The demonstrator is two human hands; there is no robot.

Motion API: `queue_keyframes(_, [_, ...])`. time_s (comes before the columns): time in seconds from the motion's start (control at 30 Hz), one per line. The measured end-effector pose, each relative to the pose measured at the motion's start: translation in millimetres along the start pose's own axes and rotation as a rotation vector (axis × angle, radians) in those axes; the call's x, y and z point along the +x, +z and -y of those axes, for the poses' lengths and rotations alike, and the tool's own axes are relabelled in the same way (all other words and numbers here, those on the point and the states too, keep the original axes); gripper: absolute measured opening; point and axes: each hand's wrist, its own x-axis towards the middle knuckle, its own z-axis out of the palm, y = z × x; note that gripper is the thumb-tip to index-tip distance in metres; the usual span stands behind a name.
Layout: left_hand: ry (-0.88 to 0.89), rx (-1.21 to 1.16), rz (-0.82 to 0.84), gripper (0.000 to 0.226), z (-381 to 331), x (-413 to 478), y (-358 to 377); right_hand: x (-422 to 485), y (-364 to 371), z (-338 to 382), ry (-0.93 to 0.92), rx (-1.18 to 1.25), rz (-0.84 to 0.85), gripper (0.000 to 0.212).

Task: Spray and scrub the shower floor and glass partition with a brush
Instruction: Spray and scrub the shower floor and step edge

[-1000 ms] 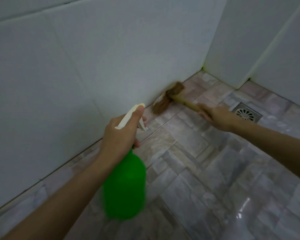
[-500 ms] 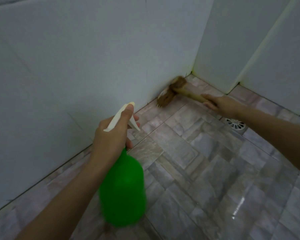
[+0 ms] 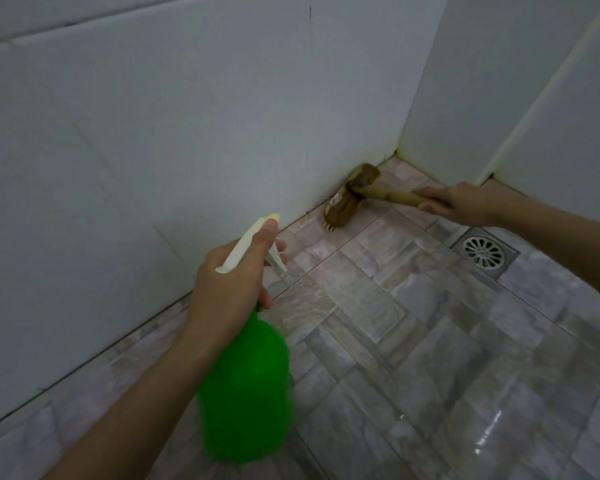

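The tiled shower floor [image 3: 413, 341] runs out of frame below. The left hand [image 3: 229, 285] grips the motion-blurred green spray bottle [image 3: 246, 393], hiding its neck. The right hand [image 3: 465, 206] grips the brush [image 3: 347, 202] handle, bristles mostly hidden, on the floor against the wall [image 3: 187, 133].

Green spray bottle [image 3: 246, 393] is blurred, its neck hidden in the left hand [image 3: 226, 289]; the brush [image 3: 342, 209] handle's end sits inside the right hand [image 3: 465, 206].

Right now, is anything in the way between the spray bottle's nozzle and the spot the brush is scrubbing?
Nothing visible. Only bare floor tile lies between the spray bottle in the left hand and the brush at the base of the wall. The drain sits off to the right, below the right hand.
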Motion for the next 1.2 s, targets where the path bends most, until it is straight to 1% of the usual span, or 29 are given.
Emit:
queue_keyframes(0.03, [-0.008, 0.005, 0.004, 0.041, 0, -2, -1, -4, 2, 1, -0.009, 0.006, -0.006, 0.048])
queue_keyframes(0.13, [-0.024, 0.018, 0.014, 0.055, -1, -9, -8, -3, 6, 13, 0.108, 0.047, -0.104, 0.047])
queue_keyframes(0.17, [-0.026, 0.025, 0.022, 0.057, -1, -12, -11, -6, 11, 23, 0.112, 0.062, -0.113, 0.046])
queue_keyframes(0.2, [-0.025, 0.024, 0.028, 0.058, 0, -15, -13, -12, 19, 37, 0.081, 0.067, -0.102, 0.045])
queue_keyframes(0.3, [-0.025, 0.005, 0.021, 0.055, 0, -24, -24, -42, 47, 78, -0.104, 0.043, -0.033, 0.047])
queue_keyframes(0.33, [-0.029, 0.008, 0.018, 0.053, 0, -28, -29, -48, 51, 84, -0.112, 0.047, -0.029, 0.047])
queue_keyframes(0.37, [-0.033, 0.008, 0.011, 0.050, 0, -34, -35, -49, 52, 90, -0.073, 0.056, -0.055, 0.046])
queue_keyframes(0.43, [-0.039, -0.004, -0.008, 0.043, 2, -45, -52, -50, 54, 104, 0.101, 0.137, -0.127, 0.043])
queue_keyframes(0.47, [-0.037, -0.006, -0.020, 0.040, 5, -50, -61, -54, 58, 116, 0.158, 0.170, -0.143, 0.041])
queue_keyframes(0.5, [-0.033, 0.001, -0.030, 0.038, 8, -56, -70, -63, 65, 134, 0.167, 0.188, -0.136, 0.038])
queue_keyframes(0.53, [-0.026, 0.010, -0.042, 0.039, 11, -62, -80, -71, 74, 153, 0.137, 0.181, -0.108, 0.038])
queue_keyframes(0.6, [-0.026, 0.019, -0.075, 0.044, 19, -76, -101, -87, 91, 189, -0.037, 0.106, -0.021, 0.045])
queue_keyframes(0.63, [-0.028, 0.027, -0.098, 0.046, 22, -83, -111, -93, 94, 202, -0.092, 0.061, -0.006, 0.048])
queue_keyframes(0.67, [-0.029, 0.035, -0.126, 0.048, 26, -91, -123, -94, 93, 209, -0.086, 0.045, -0.016, 0.049])
queue_keyframes(0.73, [-0.044, 0.039, -0.180, 0.050, 34, -111, -147, -95, 90, 221, 0.042, 0.105, -0.060, 0.048])
queue_keyframes(0.8, [-0.066, 0.027, -0.216, 0.048, 43, -131, -167, -107, 94, 246, 0.162, 0.197, -0.078, 0.042])
queue_keyframes(0.83, [-0.076, 0.017, -0.229, 0.047, 47, -140, -175, -115, 100, 266, 0.150, 0.209, -0.067, 0.040])
queue_keyframes(0.93, [-0.099, 0.060, -0.244, 0.052, 57, -163, -192, -136, 126, 323, -0.074, 0.132, 0.014, 0.050])
queue_keyframes(0.97, [-0.099, 0.080, -0.247, 0.051, 61, -169, -198, -140, 128, 333, -0.109, 0.110, 0.023, 0.052])
queue_keyframes(1.0, [-0.100, 0.090, -0.254, 0.049, 63, -176, -204, -141, 129, 338, -0.093, 0.115, 0.013, 0.053])
queue_keyframes(1.1, [-0.121, 0.061, -0.293, 0.046, 70, -195, -225, -153, 123, 348, 0.100, 0.200, -0.031, 0.053])
queue_keyframes(1.13, [-0.125, 0.055, -0.306, 0.044, 72, -200, -232, -163, 122, 361, 0.106, 0.190, -0.013, 0.054])
queue_keyframes(1.17, [-0.120, 0.050, -0.317, 0.040, 74, -205, -239, -174, 125, 382, 0.057, 0.167, 0.015, 0.057])
queue_keyframes(1.2, [-0.113, 0.048, -0.326, 0.037, 75, -209, -244, -184, 128, 406, -0.031, 0.156, 0.052, 0.059])
